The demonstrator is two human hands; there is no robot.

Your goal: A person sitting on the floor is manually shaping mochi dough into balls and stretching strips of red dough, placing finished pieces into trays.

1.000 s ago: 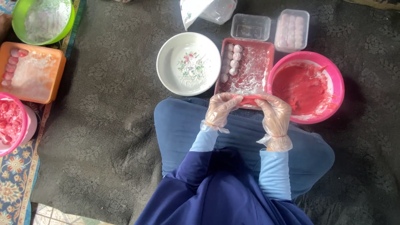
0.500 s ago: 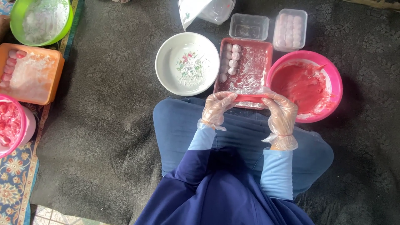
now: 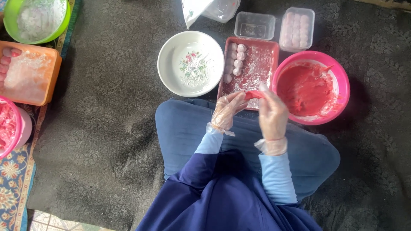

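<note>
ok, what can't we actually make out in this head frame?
- Red dough piece: mostly covered by the gloved left hand and right hand; its shape is unclear, head view.
- Pink plastic bowl at the left: cut off by the frame edge.
- Clear lidded box of pale balls: count too small and hazy to tell.
- White plastic bag: cut off by the top edge, contents hidden.

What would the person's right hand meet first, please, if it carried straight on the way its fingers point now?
The right hand points up the picture, fingertips on a red piece of dough. Straight on lies the floured red tray, probably first; height above it is unclear.
</note>
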